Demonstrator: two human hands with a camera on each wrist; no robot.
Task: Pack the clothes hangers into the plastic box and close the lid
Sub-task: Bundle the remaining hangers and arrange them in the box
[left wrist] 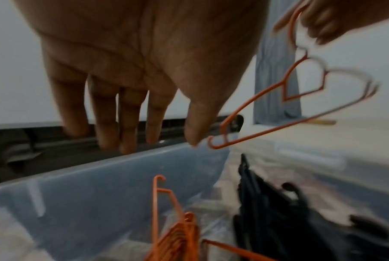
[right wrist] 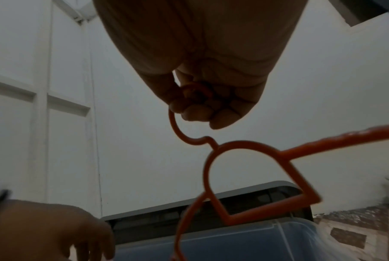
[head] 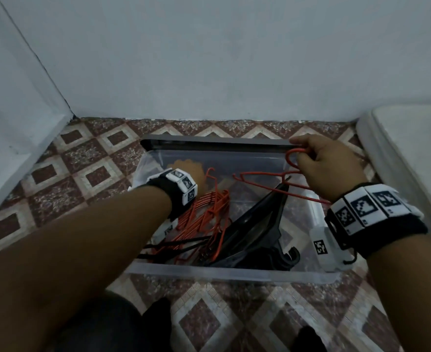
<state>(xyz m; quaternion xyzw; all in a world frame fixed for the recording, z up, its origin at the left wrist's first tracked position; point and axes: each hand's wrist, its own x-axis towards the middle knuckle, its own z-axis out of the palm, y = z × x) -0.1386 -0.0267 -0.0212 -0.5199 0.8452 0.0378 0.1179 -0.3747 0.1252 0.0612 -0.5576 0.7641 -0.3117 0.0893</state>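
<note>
A clear plastic box [head: 229, 273] stands on the tiled floor with its dark lid [head: 209, 144] propped upright behind it. Inside lie a stack of orange hangers [head: 204, 212] on the left and black hangers [head: 255, 232] on the right. My right hand [head: 323, 161] pinches the hook of one orange hanger [head: 267, 175] [right wrist: 251, 169] and holds it above the box's right side. My left hand [head: 189, 171] [left wrist: 131, 114] hovers over the box's left part, fingers straight and spread, holding nothing. The orange stack [left wrist: 177, 234] sits below that hand.
A white wall runs behind the box, with a white door frame [head: 19, 123] at the left. A white rounded object [head: 412, 153] stands at the right. My dark-clothed knees [head: 113, 326] are at the bottom edge. Patterned floor tiles surround the box.
</note>
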